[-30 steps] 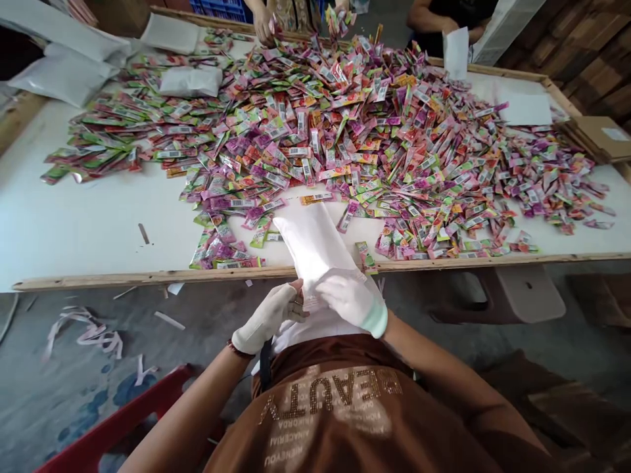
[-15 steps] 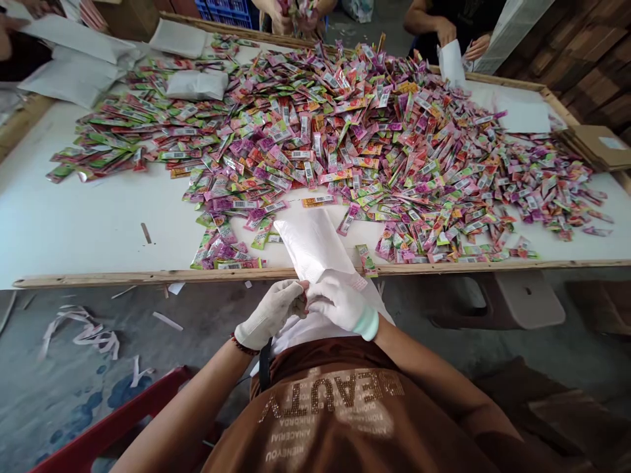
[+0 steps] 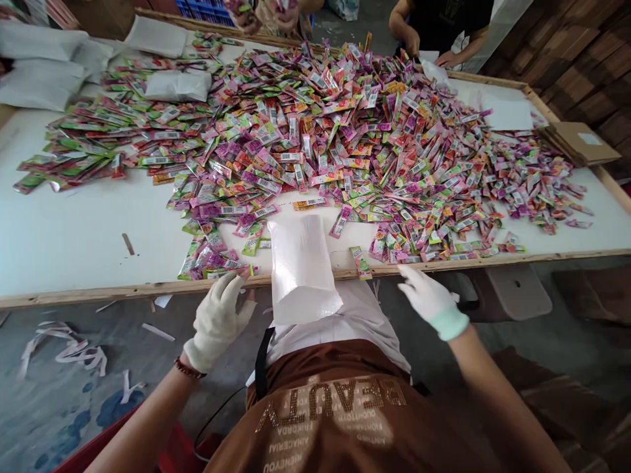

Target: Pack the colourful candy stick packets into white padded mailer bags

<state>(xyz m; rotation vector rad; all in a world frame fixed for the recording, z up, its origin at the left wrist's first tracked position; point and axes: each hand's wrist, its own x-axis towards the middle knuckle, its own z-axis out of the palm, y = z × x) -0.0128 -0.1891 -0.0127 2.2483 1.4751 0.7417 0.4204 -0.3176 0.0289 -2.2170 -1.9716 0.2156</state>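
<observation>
A white padded mailer bag (image 3: 302, 263) rests over the table's near edge in front of my waist, its lower end hanging toward my lap. Neither hand touches it. My left hand (image 3: 219, 320), in a white glove with bare fingertips showing, is open left of the bag, its fingertips by the packets (image 3: 210, 253) at the table edge. To the right of the bag, my right hand (image 3: 428, 299) in a white glove with a mint cuff is open and holds nothing. Between bag and right hand, one green and pink stick packet (image 3: 361, 263) lies at the edge.
A wide heap of colourful stick packets (image 3: 345, 131) covers much of the white table (image 3: 89, 230), framed by a wooden rim (image 3: 123, 288). Filled white bags (image 3: 39, 82) lie back left, flat cardboard (image 3: 582, 143) right. Co-workers' hands (image 3: 411, 43) are across the table. A stool (image 3: 520, 292) stands right.
Both hands have let go of the mailer bag and moved apart, left and right. Its upper flap now lies flat, facing me. The co-worker at back right has lowered their white bag.
</observation>
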